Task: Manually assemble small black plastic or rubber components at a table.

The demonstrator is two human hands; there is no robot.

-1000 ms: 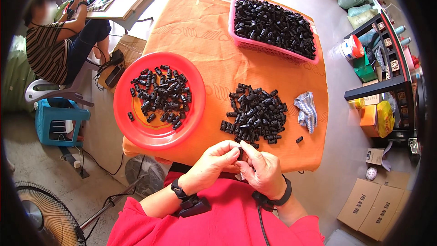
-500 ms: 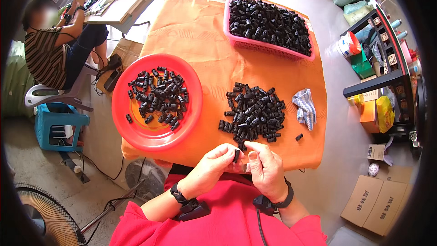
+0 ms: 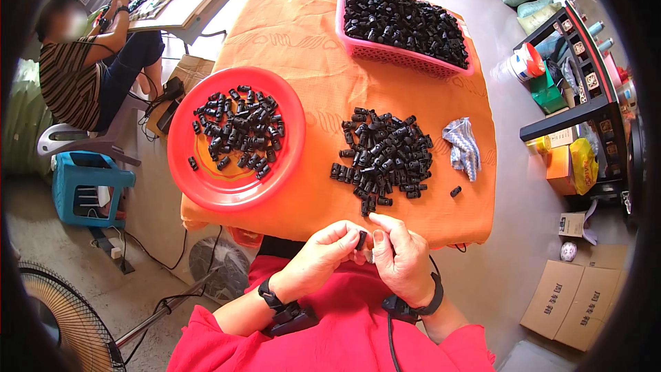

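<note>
My left hand point(image 3: 323, 253) pinches a small black plastic cord lock point(image 3: 361, 240) between thumb and fingers, just off the table's near edge. Close beside it is my right hand point(image 3: 401, 262), its thumb and fingers closed together; a small pale bit shows near the fingertips, too small to name. Beyond my hands, a pile of black cord locks point(image 3: 387, 158) lies on the orange cloth point(image 3: 310, 186). More cord locks point(image 3: 241, 127) lie in the red round plate point(image 3: 180, 165) to the left. A single cord lock point(image 3: 455, 191) lies apart on the right.
A pink basket point(image 3: 406, 65) heaped with black parts stands at the far right of the table. A crumpled patterned rag point(image 3: 462, 148) lies beside the pile. Left are a seated person point(image 3: 76, 89), a blue stool point(image 3: 89, 189) and a fan point(image 3: 69, 324); right, a black shelf point(image 3: 578, 120) and cartons point(image 3: 575, 303).
The table and its contents sit slightly higher in the picture as the view shifts. My hands stay together, with the left still pinching the cord lock.
</note>
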